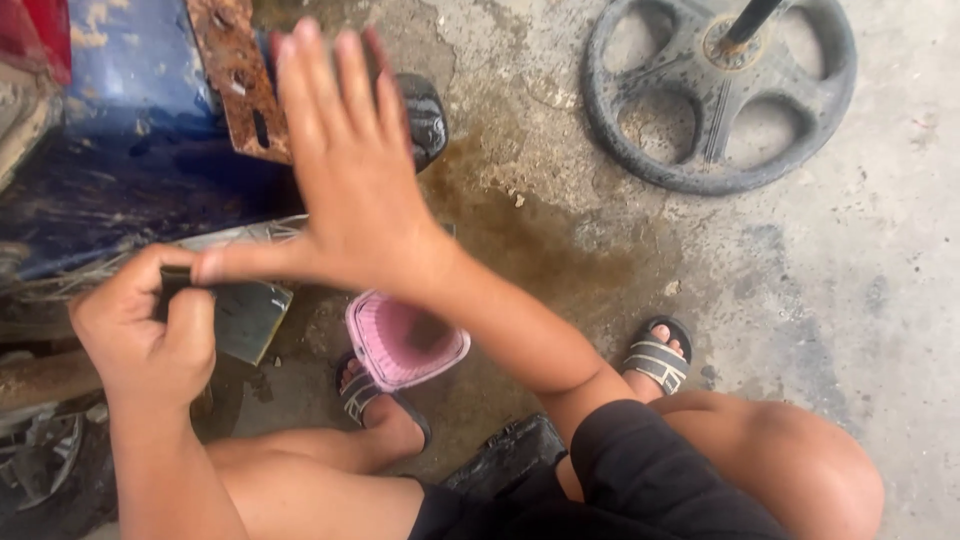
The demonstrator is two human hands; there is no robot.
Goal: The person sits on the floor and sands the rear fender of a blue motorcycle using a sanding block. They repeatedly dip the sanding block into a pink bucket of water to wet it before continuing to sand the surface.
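Two hands: left hand (150, 330) fingers clenched on one dark strip (175, 285), right hand (345, 170) fingers spread, released.

Left hand (145, 335) grips a dark flat piece (245, 315) at lower left; right hand (345, 170) spreads open above a pink bowl (405, 343).

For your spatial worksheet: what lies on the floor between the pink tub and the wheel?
Head view: only bare concrete with a brown stain lies between the pink tub and the wheel.
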